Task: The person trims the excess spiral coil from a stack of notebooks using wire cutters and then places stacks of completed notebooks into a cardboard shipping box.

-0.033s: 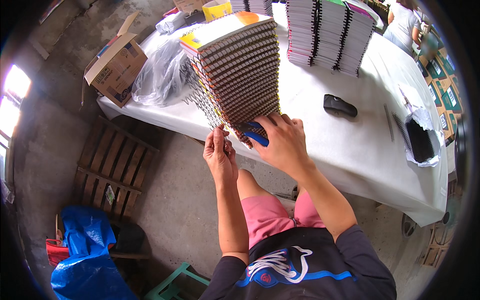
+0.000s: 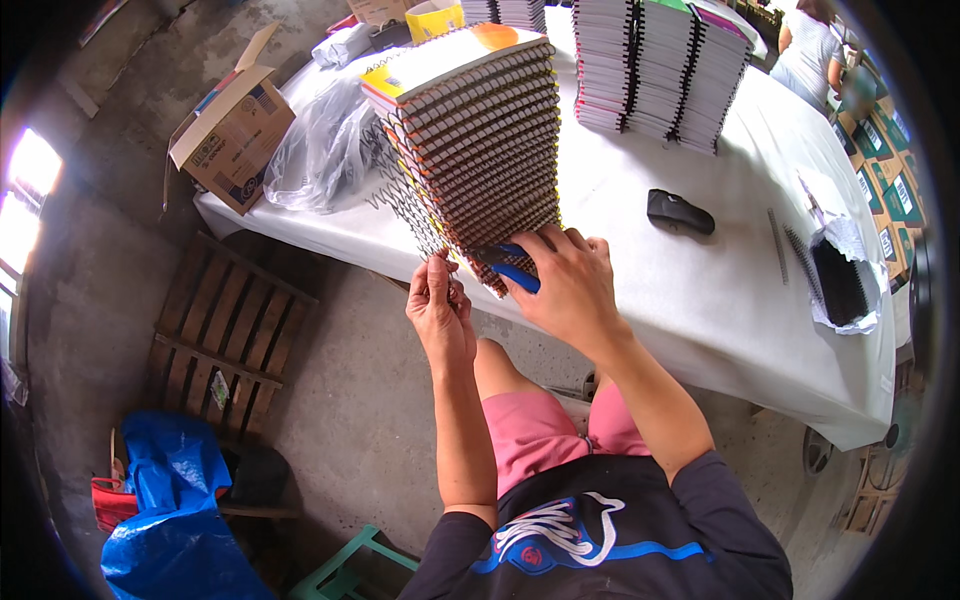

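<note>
A tall stack of spiral-bound books stands at the near table edge, its rows of dark coils facing me. Loose coil ends stick out along its left side. At the bottom left corner, my left hand is closed, with thumb and fingers pinching the end of a spiral coil. My right hand is wrapped round blue-handled pliers and rests against the lower coils. The pliers' jaws point left, toward the pinched coil end; their tips are hard to make out.
More bound stacks stand farther back on the white-covered table. A black stapler-like object, loose coils and an opened packet of coils lie right. Left are a plastic bag and cardboard box. Another person stands far right.
</note>
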Demonstrator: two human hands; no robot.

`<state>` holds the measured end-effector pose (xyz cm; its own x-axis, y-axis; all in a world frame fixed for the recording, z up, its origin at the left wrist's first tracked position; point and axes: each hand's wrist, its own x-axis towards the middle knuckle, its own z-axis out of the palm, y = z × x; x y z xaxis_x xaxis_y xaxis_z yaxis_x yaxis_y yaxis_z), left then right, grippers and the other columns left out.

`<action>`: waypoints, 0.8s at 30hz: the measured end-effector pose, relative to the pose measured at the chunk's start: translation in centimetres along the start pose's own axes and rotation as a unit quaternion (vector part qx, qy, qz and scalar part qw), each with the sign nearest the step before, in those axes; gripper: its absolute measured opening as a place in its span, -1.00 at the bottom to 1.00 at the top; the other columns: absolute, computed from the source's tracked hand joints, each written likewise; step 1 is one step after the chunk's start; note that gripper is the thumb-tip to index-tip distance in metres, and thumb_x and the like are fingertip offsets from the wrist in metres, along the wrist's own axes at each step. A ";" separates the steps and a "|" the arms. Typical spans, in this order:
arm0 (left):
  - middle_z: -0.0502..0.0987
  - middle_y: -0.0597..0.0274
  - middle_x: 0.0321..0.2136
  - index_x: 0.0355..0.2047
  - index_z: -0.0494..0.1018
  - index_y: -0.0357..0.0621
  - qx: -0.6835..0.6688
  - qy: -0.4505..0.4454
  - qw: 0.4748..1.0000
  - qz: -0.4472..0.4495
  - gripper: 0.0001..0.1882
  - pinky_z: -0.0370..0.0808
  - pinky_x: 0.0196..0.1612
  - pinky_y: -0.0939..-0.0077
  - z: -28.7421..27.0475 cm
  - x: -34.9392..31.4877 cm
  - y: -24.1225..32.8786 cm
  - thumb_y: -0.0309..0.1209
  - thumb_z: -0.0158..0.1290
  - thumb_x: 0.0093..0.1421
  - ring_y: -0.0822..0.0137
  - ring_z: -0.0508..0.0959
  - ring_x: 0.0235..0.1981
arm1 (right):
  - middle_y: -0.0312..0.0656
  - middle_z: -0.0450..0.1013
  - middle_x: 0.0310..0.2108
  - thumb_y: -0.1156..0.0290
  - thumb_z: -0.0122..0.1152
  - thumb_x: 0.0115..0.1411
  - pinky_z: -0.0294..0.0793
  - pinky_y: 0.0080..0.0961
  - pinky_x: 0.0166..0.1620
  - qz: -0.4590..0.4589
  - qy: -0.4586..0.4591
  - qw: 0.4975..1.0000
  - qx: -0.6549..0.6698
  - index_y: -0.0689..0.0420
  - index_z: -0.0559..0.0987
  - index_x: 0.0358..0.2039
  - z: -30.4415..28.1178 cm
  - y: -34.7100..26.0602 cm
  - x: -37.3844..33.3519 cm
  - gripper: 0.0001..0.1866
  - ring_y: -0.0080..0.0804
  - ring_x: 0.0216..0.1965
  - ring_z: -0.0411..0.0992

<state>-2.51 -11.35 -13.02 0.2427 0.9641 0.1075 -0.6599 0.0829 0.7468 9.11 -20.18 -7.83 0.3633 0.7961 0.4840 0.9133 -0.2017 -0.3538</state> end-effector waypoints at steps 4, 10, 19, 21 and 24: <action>0.44 0.37 -0.43 -0.23 0.47 -0.22 0.003 0.012 1.000 0.008 -0.76 0.10 -0.72 0.85 0.4 -0.2 -0.1 -0.29 0.04 0.25 0.70 0.26 -0.64 | -0.23 0.43 -0.30 0.19 0.33 -0.09 0.25 -0.23 -0.17 -0.011 0.011 1.000 -0.006 -0.03 0.50 -0.17 0.4 0.1 0.1 -0.58 -0.26 -0.21 0.41; 0.43 0.36 -0.44 -0.24 0.47 -0.23 0.008 0.004 1.000 0.013 -0.76 0.10 -0.71 0.84 0.0 -0.2 -0.1 -0.29 0.04 0.25 0.70 0.25 -0.64 | -0.22 0.41 -0.34 0.24 0.35 -0.12 0.29 -0.26 -0.19 -0.039 0.014 0.998 -0.050 0.01 0.49 -0.24 0.4 -0.6 0.5 -0.61 -0.27 -0.22 0.42; 0.41 0.37 -0.45 -0.23 0.45 -0.25 0.027 0.011 0.999 0.020 -0.73 0.07 -0.71 0.84 0.0 -0.3 0.0 -0.27 0.01 0.27 0.70 0.23 -0.64 | -0.16 0.46 -0.42 0.26 0.32 -0.09 0.47 -0.31 -0.29 -0.042 -0.003 0.997 0.067 0.05 0.52 -0.31 1.0 0.7 0.8 -0.69 -0.21 -0.39 0.48; 0.41 0.37 -0.44 -0.22 0.44 -0.26 -0.014 0.011 1.000 0.007 -0.71 0.06 -0.72 0.82 -1.4 0.1 0.1 -0.25 0.00 0.27 0.69 0.21 -0.65 | -0.18 0.48 -0.37 0.28 0.33 -0.10 0.44 -0.31 -0.24 -0.041 -0.010 0.985 0.167 0.05 0.53 -0.28 0.6 1.4 0.5 -0.67 -0.21 -0.35 0.48; 0.43 0.34 -0.42 -0.18 0.43 -0.24 -0.066 0.058 0.995 -0.036 -0.69 0.06 -0.74 0.82 -4.7 0.8 0.7 -0.21 -0.01 0.27 0.67 0.17 -0.65 | -0.18 0.48 -0.33 0.32 0.37 -0.12 0.28 -0.31 -0.06 -0.070 0.011 0.985 0.160 0.08 0.53 -0.23 -0.1 5.4 -0.5 -0.62 -0.20 -0.23 0.43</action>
<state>-6.13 -9.30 -15.46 0.2141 0.9765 -0.0262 -0.7332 0.1783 0.6562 13.84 -21.74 -9.91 0.2446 0.7901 0.5621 0.8517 0.1020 -0.5140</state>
